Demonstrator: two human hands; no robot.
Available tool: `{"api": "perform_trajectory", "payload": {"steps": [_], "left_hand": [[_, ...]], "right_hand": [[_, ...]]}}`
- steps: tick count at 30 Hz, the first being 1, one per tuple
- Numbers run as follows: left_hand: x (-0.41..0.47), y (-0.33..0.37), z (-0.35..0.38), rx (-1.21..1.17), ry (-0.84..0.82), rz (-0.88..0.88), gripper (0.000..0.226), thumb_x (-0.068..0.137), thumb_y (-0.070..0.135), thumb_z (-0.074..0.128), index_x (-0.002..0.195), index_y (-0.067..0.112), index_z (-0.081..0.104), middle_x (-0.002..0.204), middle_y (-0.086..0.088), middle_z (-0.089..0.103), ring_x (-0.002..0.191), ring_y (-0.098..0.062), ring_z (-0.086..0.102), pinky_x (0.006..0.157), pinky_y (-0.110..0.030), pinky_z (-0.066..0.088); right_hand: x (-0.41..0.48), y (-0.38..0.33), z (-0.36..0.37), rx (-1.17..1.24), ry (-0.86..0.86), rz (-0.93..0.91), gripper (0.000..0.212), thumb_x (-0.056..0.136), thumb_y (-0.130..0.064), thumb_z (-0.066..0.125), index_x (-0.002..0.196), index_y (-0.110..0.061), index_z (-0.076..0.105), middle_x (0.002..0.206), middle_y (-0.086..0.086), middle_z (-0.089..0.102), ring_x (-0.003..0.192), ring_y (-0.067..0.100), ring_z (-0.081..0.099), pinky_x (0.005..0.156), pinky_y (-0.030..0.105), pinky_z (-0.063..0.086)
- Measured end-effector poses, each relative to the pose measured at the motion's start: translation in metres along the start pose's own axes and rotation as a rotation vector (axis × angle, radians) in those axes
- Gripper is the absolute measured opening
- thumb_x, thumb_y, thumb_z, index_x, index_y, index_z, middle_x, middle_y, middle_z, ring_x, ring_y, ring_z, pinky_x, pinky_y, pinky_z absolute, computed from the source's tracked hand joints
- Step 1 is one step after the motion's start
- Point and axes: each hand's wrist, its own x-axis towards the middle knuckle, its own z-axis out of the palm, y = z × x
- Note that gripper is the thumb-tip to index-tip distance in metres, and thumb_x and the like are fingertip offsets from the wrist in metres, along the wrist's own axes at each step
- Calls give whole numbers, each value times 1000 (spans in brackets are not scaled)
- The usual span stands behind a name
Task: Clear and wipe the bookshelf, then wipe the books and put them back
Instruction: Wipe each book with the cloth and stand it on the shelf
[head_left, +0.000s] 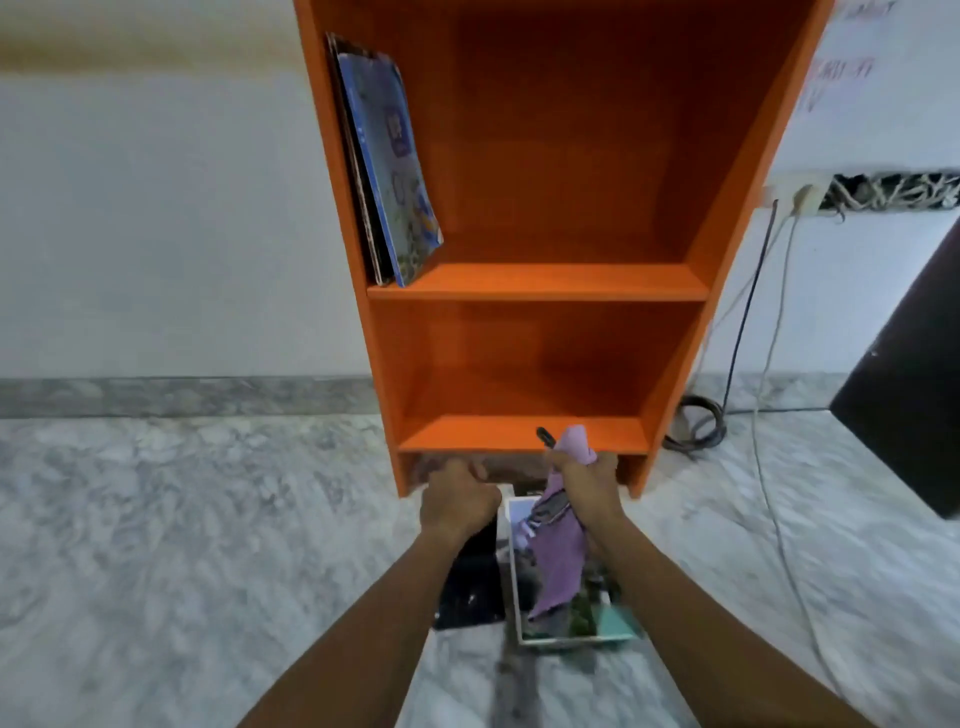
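Bookshelf (545, 283), orange, stood upright against the pale wall on the marble floor (182, 519). I noted a few thin books (387, 166) leaning against its left wall on the upper shelf; the lower shelf held none. More books (566, 618) lay flat on the floor in front of its base, a white-bordered one beside a dark one. My left hand (457, 501) was curled into a fist just below the bottom shelf edge; whether it gripped anything I could not tell. My right hand (589, 483) was clenched around a purple cloth (558, 561), which hung down over the floor books and stuck up above the knuckles. Cables (748, 312) ran down the wall right of the unit.
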Motion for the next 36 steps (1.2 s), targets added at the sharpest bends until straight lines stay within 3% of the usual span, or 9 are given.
{"api": "perform_trajectory", "payload": {"steps": [4,7,13,17,19,25,29,33,36], "left_hand": [[-30,-43,69,71,-242,-117,22,85,21,69,72,14,52,67,-4,50,59,-21,50,56,-24,38],[-37,-63,108,94,-353,-202,16,92,20,60,84,6,59,79,-17,57,72,-29,60,62,-34,41],[-26,-93,145,-42,-348,-393,38,91,17,60,115,-13,63,116,-32,64,107,-43,64,78,-40,55],[-14,-95,153,-135,-270,-420,21,82,15,71,93,-3,67,97,-25,67,94,-37,67,72,-44,54],[-8,-93,155,-312,-329,-441,16,77,7,67,86,7,55,98,-20,60,90,-29,61,78,-52,56],[-21,-68,129,-695,-555,-316,58,87,-23,41,130,15,50,109,-19,64,91,-32,63,77,-42,48],[-50,-54,96,-668,-670,-152,57,77,-26,33,103,6,72,83,-21,63,61,-23,59,51,-28,49],[-70,-41,66,-694,-712,-64,72,85,-27,43,138,20,57,112,-23,69,95,-36,67,79,-46,55],[-88,-22,42,-686,-751,38,76,86,-26,48,143,25,53,130,-27,63,113,-44,62,101,-62,45]], "right_hand": [[-11,61,-33,8,167,130,47,71,-27,66,106,-9,40,87,12,52,75,32,57,71,51,56],[-15,84,-40,-80,194,209,36,87,-20,59,112,-14,34,108,19,51,82,30,55,59,36,39],[-31,149,-55,-567,251,72,43,85,-10,62,126,-11,50,119,25,53,108,44,55,79,37,40],[-37,178,-66,-971,210,-16,51,91,-29,61,140,-20,50,125,16,54,109,41,52,86,41,44],[-36,181,-69,-959,189,-24,51,93,-30,59,141,-20,50,127,16,54,110,40,50,86,42,44],[-52,160,-50,-706,68,-217,46,94,-44,44,134,-24,55,123,13,58,111,33,54,92,43,47],[-68,135,-24,-746,1,-385,58,92,-54,26,138,-30,51,121,10,52,111,30,48,94,43,42],[-64,93,-26,-692,134,-494,47,95,-51,33,134,-31,50,112,8,51,104,31,47,85,44,40],[-58,68,-41,-587,259,-421,44,95,-54,28,127,-31,46,114,8,49,105,31,45,89,46,38]]}}
